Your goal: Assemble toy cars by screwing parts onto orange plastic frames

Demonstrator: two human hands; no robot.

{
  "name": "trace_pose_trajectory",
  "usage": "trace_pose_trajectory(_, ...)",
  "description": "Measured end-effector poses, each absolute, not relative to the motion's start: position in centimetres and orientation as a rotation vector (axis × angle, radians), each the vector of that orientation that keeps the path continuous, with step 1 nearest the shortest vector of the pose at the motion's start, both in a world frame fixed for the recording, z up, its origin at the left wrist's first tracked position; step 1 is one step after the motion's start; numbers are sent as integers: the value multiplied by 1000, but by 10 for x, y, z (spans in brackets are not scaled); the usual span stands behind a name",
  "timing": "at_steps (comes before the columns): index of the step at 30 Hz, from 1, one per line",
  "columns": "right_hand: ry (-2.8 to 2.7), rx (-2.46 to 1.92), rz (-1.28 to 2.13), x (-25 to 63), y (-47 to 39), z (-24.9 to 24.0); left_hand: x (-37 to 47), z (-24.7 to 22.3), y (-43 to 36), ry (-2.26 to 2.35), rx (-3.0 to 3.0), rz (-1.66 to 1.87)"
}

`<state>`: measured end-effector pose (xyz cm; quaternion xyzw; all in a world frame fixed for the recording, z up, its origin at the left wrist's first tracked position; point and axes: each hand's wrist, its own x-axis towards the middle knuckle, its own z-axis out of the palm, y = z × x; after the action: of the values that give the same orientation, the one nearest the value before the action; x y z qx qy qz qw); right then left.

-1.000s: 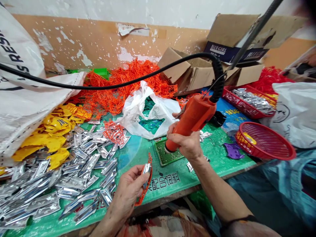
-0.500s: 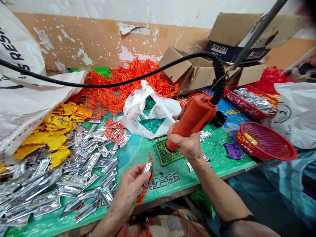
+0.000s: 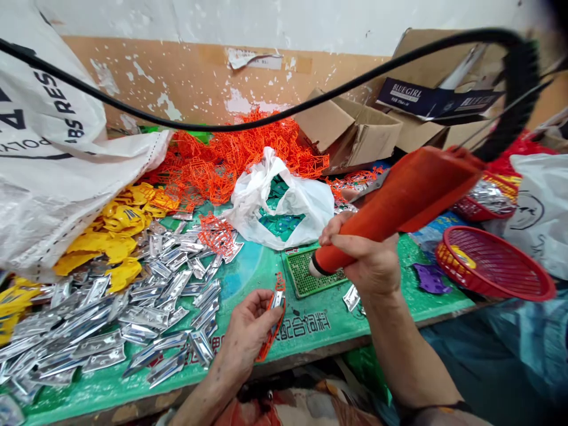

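Observation:
Near the table's front edge, my left hand pinches an orange plastic frame with a shiny silver piece laid against it, thumb on top. My right hand is wrapped around an orange electric screwdriver, held at a slant. Its pale tip points down and left over the green perforated tray; whether it touches the tray I cannot tell. Small bits lie in that tray. A loose silver piece rests beside it, left of my right wrist.
Silver pieces and yellow parts cover the left side. A white bag of green pieces stands mid-table, before a heap of orange frames. To the right are a red basket and cardboard boxes. A black cable crosses above.
The screwdriver has tipped over further to the right, its cable end swinging up and right with my right hand. My left hand still holds the frame and silver piece. The view has shifted slightly.

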<state>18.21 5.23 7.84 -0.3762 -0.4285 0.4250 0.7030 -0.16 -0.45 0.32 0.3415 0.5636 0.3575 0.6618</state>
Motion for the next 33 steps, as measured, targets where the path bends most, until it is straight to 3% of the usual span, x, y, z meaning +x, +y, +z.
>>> trace_pose_trajectory(11,-981,-733,1107,154,26,89,2,8,-6,1235,665,794)
trace_pose_trajectory(33,-1154,-885,1022,151,22,74,5,3,-8,1188,650,860)
